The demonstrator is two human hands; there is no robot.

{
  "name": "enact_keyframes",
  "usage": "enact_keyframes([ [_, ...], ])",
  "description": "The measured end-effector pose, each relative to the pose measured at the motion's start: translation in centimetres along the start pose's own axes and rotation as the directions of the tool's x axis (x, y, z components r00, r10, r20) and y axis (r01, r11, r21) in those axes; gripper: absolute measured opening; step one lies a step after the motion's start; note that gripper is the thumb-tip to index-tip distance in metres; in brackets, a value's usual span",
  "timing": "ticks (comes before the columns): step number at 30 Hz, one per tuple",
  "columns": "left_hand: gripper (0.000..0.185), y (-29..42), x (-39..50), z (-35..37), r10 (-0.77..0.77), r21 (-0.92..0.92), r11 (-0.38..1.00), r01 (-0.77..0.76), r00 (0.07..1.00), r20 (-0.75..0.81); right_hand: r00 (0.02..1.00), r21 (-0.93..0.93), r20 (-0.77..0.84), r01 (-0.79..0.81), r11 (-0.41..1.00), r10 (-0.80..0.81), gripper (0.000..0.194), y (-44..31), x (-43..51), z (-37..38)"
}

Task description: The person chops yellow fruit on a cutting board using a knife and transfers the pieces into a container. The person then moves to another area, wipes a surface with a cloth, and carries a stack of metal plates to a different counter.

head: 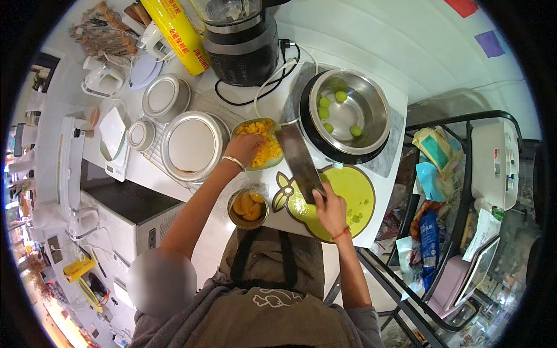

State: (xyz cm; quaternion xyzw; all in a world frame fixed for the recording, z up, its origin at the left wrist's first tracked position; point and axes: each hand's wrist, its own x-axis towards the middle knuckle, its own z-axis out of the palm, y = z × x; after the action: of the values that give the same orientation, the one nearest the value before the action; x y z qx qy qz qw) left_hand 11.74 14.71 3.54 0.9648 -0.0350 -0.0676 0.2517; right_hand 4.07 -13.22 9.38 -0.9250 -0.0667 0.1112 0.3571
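My left hand (243, 148) reaches into a light green dish (270, 165), its fingertips among diced yellow fruit (266, 153) and partly hidden. Whether those fingers grip any pieces is not visible. In my right hand (331, 212) is the dark handle of a cleaver (300, 152). Its broad blade points away from me, and its far end is beside the dish. Beneath the handle lies a fruit-shaped green cutting board (350, 185) with small green scraps (354, 217) on its right part. An open can (248, 224) near the table's front edge holds yellow fruit pieces (248, 205).
A steel bowl (372, 126) with several green balls (341, 96) stands on a black round base (307, 135). Upturned round cake tins (193, 143) sit on a wire rack left. Behind are a blender (241, 48) and its cable. A black-framed cart (468, 174) flanks the table's right side.
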Motion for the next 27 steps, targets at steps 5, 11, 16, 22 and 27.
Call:
enact_keyframes([
  [5, 0.023, 0.9, 1.3, -3.4, -0.097, -0.113, 0.989, 0.093, 0.995, -0.033, 0.969, 0.076, 0.181, -0.182, 0.98, 0.166, 0.026, 7.3, -5.4, -1.7],
  [11, 0.02, 3.5, -2.6, -6.7, -0.191, -0.21, 0.955, 0.211, 0.975, 0.112, 0.92, 0.172, 0.204, -0.369, 0.913, 0.334, 0.031, 10.3, -7.5, 1.0],
  [16, 0.027, 0.5, -11.8, -6.2, -0.267, -0.316, 0.907, 0.278, 0.961, 0.078, 0.99, -0.123, -0.037, -0.142, 0.982, 0.139, 0.042, 9.2, -7.0, 2.9],
  [22, 0.041, -2.3, -17.6, -2.5, -0.555, -0.598, 0.463, 0.654, 0.74, 0.379, 0.974, -0.205, -0.192, 0.081, 0.975, -0.121, 0.025, 2.4, -4.0, 3.3],
  [27, 0.034, -2.5, -17.6, -2.8, -0.38, -0.714, 0.208, 0.668, 0.728, 0.57, 0.894, 0.552, 0.426, -0.377, 0.744, 0.138, 0.063, -3.7, 3.0, 8.1],
])
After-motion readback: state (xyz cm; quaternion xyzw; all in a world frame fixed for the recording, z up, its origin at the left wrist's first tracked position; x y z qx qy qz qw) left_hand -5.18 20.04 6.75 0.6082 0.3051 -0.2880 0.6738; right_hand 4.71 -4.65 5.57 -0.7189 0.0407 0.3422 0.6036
